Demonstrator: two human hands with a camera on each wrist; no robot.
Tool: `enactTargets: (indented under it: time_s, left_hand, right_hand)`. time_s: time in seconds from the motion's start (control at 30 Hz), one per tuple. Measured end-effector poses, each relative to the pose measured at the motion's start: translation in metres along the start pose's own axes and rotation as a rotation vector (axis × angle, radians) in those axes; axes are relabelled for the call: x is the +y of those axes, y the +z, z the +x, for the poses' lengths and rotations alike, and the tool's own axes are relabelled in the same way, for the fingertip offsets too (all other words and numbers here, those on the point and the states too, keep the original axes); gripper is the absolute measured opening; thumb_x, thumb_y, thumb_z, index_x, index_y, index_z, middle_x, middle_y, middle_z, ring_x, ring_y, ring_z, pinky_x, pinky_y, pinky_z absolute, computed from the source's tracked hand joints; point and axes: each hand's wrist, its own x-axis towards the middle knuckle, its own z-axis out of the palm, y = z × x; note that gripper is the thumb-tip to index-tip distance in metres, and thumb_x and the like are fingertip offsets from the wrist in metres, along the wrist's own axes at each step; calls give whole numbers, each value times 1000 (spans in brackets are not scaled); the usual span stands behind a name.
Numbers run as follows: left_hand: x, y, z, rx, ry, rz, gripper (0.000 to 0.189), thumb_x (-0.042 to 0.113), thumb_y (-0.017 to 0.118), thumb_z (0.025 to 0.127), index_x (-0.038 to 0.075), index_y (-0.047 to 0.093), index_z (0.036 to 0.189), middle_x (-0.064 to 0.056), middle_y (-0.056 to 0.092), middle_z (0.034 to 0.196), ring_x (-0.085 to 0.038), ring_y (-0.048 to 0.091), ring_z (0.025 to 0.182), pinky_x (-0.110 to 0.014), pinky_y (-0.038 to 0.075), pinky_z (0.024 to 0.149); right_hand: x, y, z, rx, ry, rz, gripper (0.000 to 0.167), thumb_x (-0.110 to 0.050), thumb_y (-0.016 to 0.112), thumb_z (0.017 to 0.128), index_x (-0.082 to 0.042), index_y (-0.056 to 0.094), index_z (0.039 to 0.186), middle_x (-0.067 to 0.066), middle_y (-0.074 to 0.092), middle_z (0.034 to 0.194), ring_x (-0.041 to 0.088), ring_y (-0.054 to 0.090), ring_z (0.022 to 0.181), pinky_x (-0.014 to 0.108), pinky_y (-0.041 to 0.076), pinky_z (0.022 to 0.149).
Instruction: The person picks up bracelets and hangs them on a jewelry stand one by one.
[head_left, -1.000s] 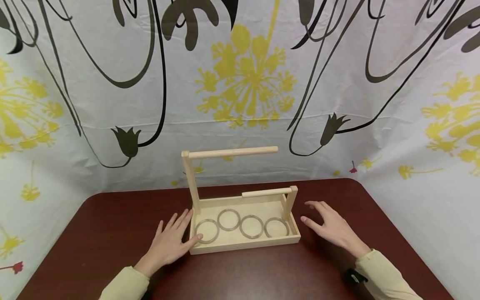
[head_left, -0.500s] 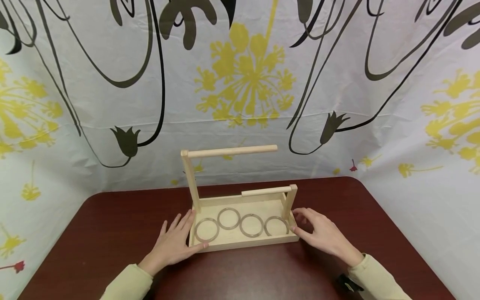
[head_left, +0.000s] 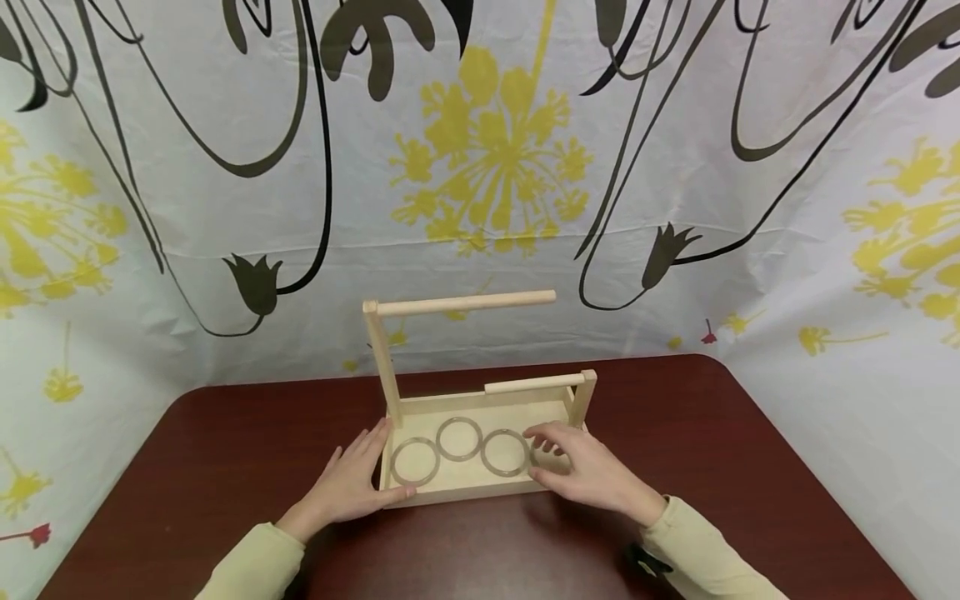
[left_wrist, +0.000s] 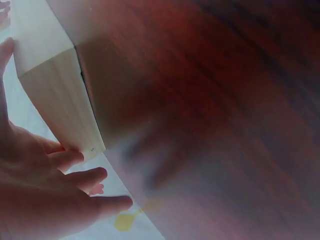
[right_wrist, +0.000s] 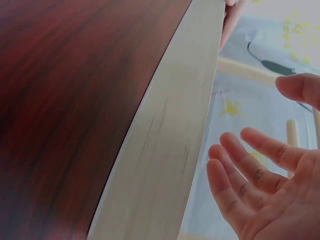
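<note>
A pale wooden tray with two posts and rods sits on the table. Several thin greyish rings lie inside it: a left ring, an upper ring, a middle ring and a right ring, partly covered. My left hand rests at the tray's left end, fingers against the end wall and thumb at the front edge. My right hand hovers over the tray's right part, above the right ring. In the right wrist view its fingers are loosely bent and hold nothing.
A tall post at the tray's left carries a long rod pointing right. The short right post bears a lower rod pointing left. The dark red table meets a patterned cloth behind.
My right hand has moved left from beside the tray, past its right end, to over the right ring. My left hand stays at the left end, its thumb slightly farther along the front edge.
</note>
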Motion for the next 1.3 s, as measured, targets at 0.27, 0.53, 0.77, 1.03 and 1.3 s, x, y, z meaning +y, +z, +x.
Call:
enactTargets:
  time_s: [0.27, 0.53, 0.77, 1.03, 1.3]
  left_hand:
    - [-2, 1, 1, -6, 62, -108, 112, 59, 72, 78, -4, 16, 152, -20, 18, 157, -37, 25, 140, -56, 31, 104]
    - [-3, 0, 3, -25, 36, -129, 113, 61, 72, 78, 0, 14, 154, -17, 15, 158, -38, 26, 139, -56, 33, 102]
    - [-2, -2, 3, -37, 0, -125, 114, 63, 71, 76, 3, 15, 155, -14, 16, 159, -37, 30, 138, -58, 37, 98]
    - [-1, -3, 4, -48, 2, -123, 113, 63, 71, 77, 4, 13, 155, -14, 15, 159, -40, 33, 135, -60, 38, 95]
    - [-2, -4, 3, -57, 16, -137, 111, 61, 70, 79, 4, 13, 155, -15, 13, 159, -42, 32, 135, -60, 37, 96]
  right_hand:
    - [-15, 21, 25, -45, -100, 33, 42, -16, 74, 82, -9, 62, 122, 5, 65, 109, 24, 63, 95, 36, 52, 79]
    - [-24, 38, 47, -91, -138, 108, 43, -16, 73, 84, -4, 60, 123, 9, 63, 116, 23, 60, 104, 36, 49, 88]
    - [-38, 49, 65, -116, -153, 148, 48, -13, 76, 80, -5, 60, 124, 7, 63, 120, 27, 61, 105, 34, 49, 88]
    - [-44, 60, 85, -176, -119, 148, 50, -16, 76, 81, -10, 60, 128, 2, 61, 125, 23, 60, 108, 33, 48, 90]
    - [-51, 69, 104, -235, -158, 179, 49, -13, 77, 81, -5, 61, 126, 5, 62, 124, 22, 58, 111, 32, 44, 95]
